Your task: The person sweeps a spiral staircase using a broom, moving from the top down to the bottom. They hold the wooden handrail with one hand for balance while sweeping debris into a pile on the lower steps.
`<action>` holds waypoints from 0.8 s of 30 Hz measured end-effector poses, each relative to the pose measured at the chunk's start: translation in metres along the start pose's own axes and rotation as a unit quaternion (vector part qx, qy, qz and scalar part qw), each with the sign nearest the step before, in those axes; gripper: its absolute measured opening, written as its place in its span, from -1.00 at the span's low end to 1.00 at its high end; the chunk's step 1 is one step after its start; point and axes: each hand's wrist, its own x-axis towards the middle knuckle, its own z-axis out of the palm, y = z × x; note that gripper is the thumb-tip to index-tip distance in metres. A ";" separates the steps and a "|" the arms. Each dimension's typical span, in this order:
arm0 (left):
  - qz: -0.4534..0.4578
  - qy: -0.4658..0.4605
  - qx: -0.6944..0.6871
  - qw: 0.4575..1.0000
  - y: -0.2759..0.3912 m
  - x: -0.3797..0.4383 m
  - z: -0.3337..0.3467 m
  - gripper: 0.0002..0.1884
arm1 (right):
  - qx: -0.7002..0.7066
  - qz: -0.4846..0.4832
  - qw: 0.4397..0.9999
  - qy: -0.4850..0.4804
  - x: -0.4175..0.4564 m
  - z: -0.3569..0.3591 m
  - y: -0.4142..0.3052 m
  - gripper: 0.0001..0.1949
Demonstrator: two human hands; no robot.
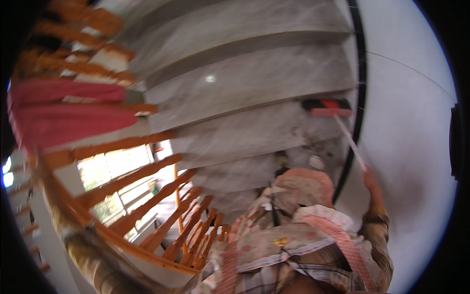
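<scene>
My right hand [369, 177] grips the pale pink handle [350, 139] of a broom on the right. Its black and red broom head [327, 107] rests on a grey stone stair tread [235, 126], close to the wall-side edge and the riser above. Dark bits of dirt [318, 145] lie on the step below the broom. My left hand [36, 165], blurred, is at the orange wooden handrail [121, 240], by the lower end of a red cloth [69, 125] draped over the balustrade. Whether its fingers are closed on the rail or the cloth is unclear.
Turned wooden balusters [147, 174] line the left side, with a bright window [117, 165] beyond. A white wall [407, 121] with a black skirting strip [361, 73] borders the right. One shoe [282, 161] shows on the stairs beside a pale object [316, 162] of unclear kind.
</scene>
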 end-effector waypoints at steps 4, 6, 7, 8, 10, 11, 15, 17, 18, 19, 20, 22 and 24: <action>0.007 0.007 -0.184 0.983 0.029 -0.005 -0.008 -0.07 | 0.137 0.243 0.953 -0.121 -0.044 0.017 -0.041 -0.61; -0.021 -0.010 -0.353 0.935 0.036 -0.011 -0.011 -0.06 | 0.128 0.242 0.958 -0.088 -0.065 0.031 -0.054 -0.64; -0.024 -0.018 -0.398 0.917 0.040 -0.019 -0.011 -0.06 | 0.123 0.243 0.959 -0.073 -0.069 0.037 -0.050 -0.65; -0.022 -0.022 -0.414 0.910 0.028 -0.030 -0.007 -0.06 | 0.131 0.254 0.954 -0.094 -0.066 0.039 -0.054 -0.65; 0.072 -0.019 -0.297 0.952 0.074 -0.059 -0.015 -0.04 | 0.168 0.310 0.928 -0.122 -0.086 0.052 -0.050 -0.65; 0.122 0.012 -0.194 0.973 0.086 -0.085 -0.034 -0.02 | 0.181 0.324 0.920 -0.123 -0.087 0.058 -0.047 -0.65; 0.120 -0.005 -0.057 0.991 0.073 -0.151 -0.054 0.05 | 0.250 0.353 0.895 -0.110 -0.091 0.072 -0.032 -0.63; 0.066 -0.043 -0.181 0.980 0.074 -0.189 -0.051 0.04 | 0.263 0.339 0.896 -0.115 -0.088 0.078 -0.021 -0.63; 0.052 -0.059 -0.200 0.977 0.058 -0.206 -0.046 0.02 | 0.248 0.320 0.904 -0.137 -0.085 0.080 -0.026 -0.65; 0.054 -0.058 -0.206 0.975 0.063 -0.224 -0.050 0.01 | 0.239 0.305 0.909 -0.153 -0.086 0.082 -0.030 -0.66; 0.042 -0.049 -0.219 0.974 0.062 -0.245 -0.058 -0.01 | 0.225 0.295 0.916 -0.152 -0.087 0.084 -0.040 -0.67; -0.015 -0.049 -0.224 0.973 0.062 -0.277 -0.051 -0.04 | 0.192 0.271 0.931 -0.153 -0.068 0.079 -0.061 -0.69; -0.068 -0.073 -0.223 0.970 0.029 -0.311 -0.025 -0.06 | 0.118 0.223 0.951 -0.177 -0.050 0.080 -0.074 -0.72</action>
